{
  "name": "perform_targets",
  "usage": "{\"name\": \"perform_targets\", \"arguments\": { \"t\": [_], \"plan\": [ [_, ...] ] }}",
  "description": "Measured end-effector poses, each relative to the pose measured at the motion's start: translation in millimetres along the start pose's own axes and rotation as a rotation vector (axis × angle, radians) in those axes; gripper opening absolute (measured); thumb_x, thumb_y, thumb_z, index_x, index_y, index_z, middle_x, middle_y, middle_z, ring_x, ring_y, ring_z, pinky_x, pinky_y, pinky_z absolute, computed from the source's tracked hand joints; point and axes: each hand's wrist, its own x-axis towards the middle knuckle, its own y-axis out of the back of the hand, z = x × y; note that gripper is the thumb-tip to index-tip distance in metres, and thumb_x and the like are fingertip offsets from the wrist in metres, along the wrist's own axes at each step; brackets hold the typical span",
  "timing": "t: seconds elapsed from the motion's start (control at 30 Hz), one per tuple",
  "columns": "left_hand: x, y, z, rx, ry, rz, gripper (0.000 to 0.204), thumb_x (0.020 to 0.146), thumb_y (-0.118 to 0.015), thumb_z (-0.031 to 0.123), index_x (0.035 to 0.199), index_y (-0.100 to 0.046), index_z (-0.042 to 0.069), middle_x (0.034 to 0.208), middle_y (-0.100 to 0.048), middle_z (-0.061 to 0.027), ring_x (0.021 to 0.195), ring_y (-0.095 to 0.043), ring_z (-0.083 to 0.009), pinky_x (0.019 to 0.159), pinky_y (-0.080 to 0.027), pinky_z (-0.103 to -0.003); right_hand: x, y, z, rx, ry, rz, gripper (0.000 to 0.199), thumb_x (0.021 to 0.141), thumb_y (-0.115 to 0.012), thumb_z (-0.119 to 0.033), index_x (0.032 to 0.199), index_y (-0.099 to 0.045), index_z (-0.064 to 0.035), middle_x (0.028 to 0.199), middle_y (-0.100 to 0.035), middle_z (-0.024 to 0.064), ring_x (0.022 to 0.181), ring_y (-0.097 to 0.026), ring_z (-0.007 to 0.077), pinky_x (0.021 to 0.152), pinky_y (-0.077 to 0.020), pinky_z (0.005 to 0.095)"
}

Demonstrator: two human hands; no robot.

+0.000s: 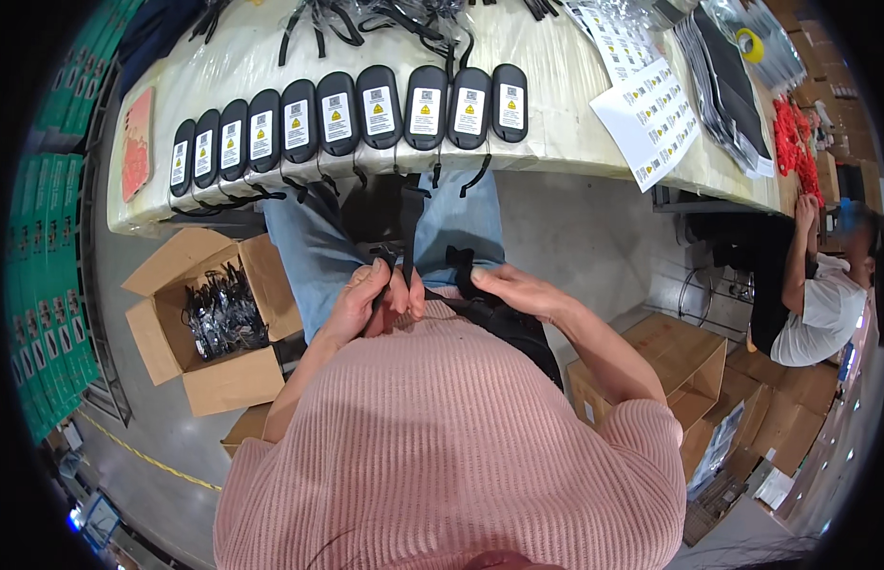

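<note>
Close to my waist, my left hand (364, 296) has its fingers closed round a black strap (411, 228), which stretches up toward the table edge. My right hand (518, 289) pinches a bunched black strap or cloth band (461, 266) beside it. Whether both hands hold one and the same piece, I cannot tell. Beyond them, several black oval cases (336, 112) with white labels and yellow warning marks lie in a row along the table's near edge. Thin black cords dangle from their lower ends.
A plastic-wrapped table (556, 142) spans the front, with label sheets (651, 119) and black straps (342, 24) on it. At left an open carton (223, 328) holds black bundles. More cartons (665, 366) stand at right, near a seated person (822, 304) handling red cords (794, 142).
</note>
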Motion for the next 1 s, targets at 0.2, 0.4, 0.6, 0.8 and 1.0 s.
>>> {"name": "perform_targets", "arguments": {
  "t": [0.2,0.4,0.6,0.8,1.0],
  "plan": [
    [1,5,-1,0.021,-0.015,0.016,0.054,0.096,-0.034,0.04,0.063,-0.052,0.0,0.082,-0.054,-0.0129,0.069,-0.053,-0.02,0.066,-0.045,-0.03,16,-22,-33,0.468,0.123,0.171,0.028,0.093,-0.047,-0.029,0.095,-0.054,-0.0019,0.085,-0.059,0.0083,0.069,-0.055,0.0132,0.062,-0.047,0.0274],
    [-3,22,12,-0.237,-0.08,0.252,0.053,0.096,-0.034,0.04,0.059,-0.045,0.004,0.092,-0.053,-0.0104,0.07,-0.051,-0.0181,0.065,-0.044,-0.03,-11,-19,-57,0.967,0.475,0.267,0.018,0.092,-0.049,-0.019,0.101,-0.05,-0.0042,0.063,-0.039,-0.0006,0.046,-0.032,0.0065,0.04,-0.0288,0.0212],
    [-27,38,56,-0.231,-0.481,0.355,0.047,0.095,-0.037,0.039,0.06,-0.039,0.009,0.092,-0.049,-0.0038,0.074,-0.045,-0.0152,0.064,-0.039,-0.029,-56,-17,-74,0.921,0.797,0.217,0.021,0.093,-0.048,-0.018,0.108,-0.046,-0.0043,0.056,-0.026,-0.0033,0.041,-0.022,0.0047,0.036,-0.019,0.0204],
    [-66,61,96,-0.138,-0.805,0.431,0.041,0.095,-0.039,0.037,0.064,-0.04,0.009,0.09,-0.047,-0.0024,0.075,-0.042,-0.0144,0.065,-0.037,-0.028,-60,-28,-90,0.741,0.861,0.07,0.02,0.093,-0.048,-0.021,0.103,-0.045,-0.0039,0.055,-0.028,-0.0028,0.041,-0.024,0.0053,0.037,-0.0179,0.0218],
    [-92,95,99,-0.29,-0.986,0.577,0.035,0.096,-0.04,0.029,0.068,-0.039,0.009,0.084,-0.046,-0.0036,0.071,-0.039,-0.013,0.062,-0.037,-0.027,18,-61,-129,0.524,0.285,-0.293,0.018,0.096,-0.038,-0.02,0.096,-0.044,-0.003,0.057,-0.032,-0.0019,0.045,-0.028,0.0056,0.04,-0.0215,0.0213]
  ]
}}
